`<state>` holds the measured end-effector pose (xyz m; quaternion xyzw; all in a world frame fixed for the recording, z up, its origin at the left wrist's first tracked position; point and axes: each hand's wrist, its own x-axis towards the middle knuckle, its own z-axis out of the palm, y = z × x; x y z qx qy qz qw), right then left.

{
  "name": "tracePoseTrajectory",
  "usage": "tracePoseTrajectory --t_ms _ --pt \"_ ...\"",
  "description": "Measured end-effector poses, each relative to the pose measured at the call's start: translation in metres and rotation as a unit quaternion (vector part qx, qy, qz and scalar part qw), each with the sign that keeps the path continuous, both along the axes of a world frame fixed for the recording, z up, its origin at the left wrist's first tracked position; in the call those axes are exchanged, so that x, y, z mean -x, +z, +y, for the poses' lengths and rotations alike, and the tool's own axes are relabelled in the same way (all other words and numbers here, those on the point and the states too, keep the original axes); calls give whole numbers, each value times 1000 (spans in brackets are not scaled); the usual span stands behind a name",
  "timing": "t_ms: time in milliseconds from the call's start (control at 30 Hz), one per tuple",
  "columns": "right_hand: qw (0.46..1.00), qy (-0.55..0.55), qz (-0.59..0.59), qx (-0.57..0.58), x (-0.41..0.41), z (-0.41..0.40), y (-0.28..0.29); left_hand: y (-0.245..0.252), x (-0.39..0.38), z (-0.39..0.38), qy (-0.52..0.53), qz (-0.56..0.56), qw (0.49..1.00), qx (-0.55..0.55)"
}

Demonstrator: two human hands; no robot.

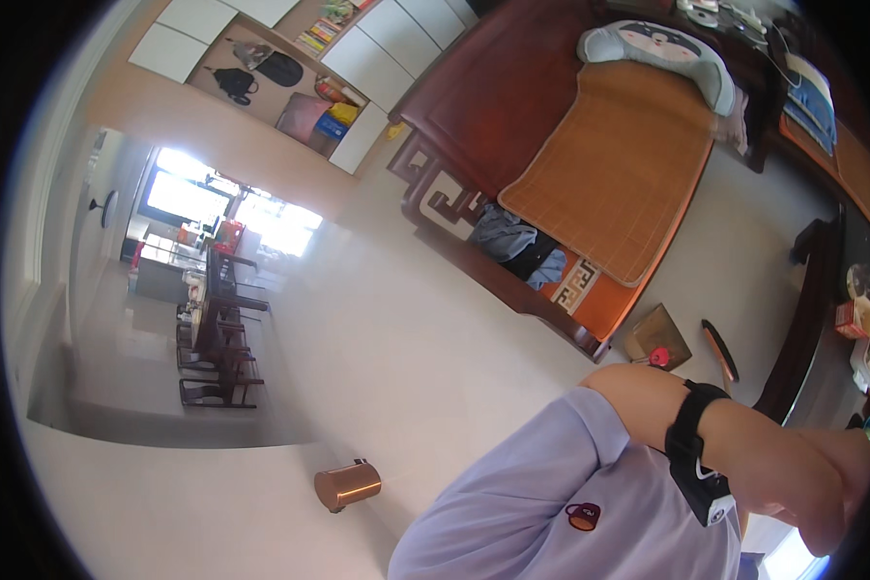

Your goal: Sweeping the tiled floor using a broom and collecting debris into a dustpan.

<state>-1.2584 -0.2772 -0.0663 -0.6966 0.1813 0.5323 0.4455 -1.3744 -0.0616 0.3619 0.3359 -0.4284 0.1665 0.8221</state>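
Observation:
At the lower right, a bare arm (645, 406) comes out of a light lavender short sleeve and reaches to the right. A black strap with a small black-and-white device (703, 486) is fastened around it. Beyond the strap, bare skin overlaps near the right rim, and a second limb shows there. The skin is blurred, so my left hand and my right hand cannot be told apart, nor whether they hold anything. The lavender shirt (507, 493) bears a small cup emblem. Nearby on the floor stand an open bin (667, 326) with a pink-red item at its edge and a black-and-orange brush-like item (719, 349).
A dark wooden daybed (507, 94) carries a brown mat (616, 167), a grey animal-face pillow (660, 43) and crumpled clothes (511, 239). A dark table (805, 341) with small goods curves along the right. A copper-coloured bin (348, 486) stands lower left. Wall cabinets (384, 43) and dining chairs (221, 391) lie farther off.

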Motion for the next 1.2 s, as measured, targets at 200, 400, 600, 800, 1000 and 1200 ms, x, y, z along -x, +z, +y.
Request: tracePoseTrajectory --t_ms 200,400,600,800,1000,1200 --pt "1000 -20 20 2 1 -10 -1 3 -3 -22 19 -21 1000 5" --pt "998 -48 47 -8 1 -26 -7 7 -5 -33 35 -36 999 -5" --pt "992 -107 70 -5 1 -53 -36 5 -5 -43 30 -43 999 -8" --pt "992 -113 51 -20 6 -64 -40 0 -7 -47 23 -69 997 -3" --pt "987 -118 109 -24 12 -55 -24 -8 6 -60 8 -83 996 23" --pt "995 -87 56 -10 24 -49 15 -12 9 -61 -27 -94 995 28"
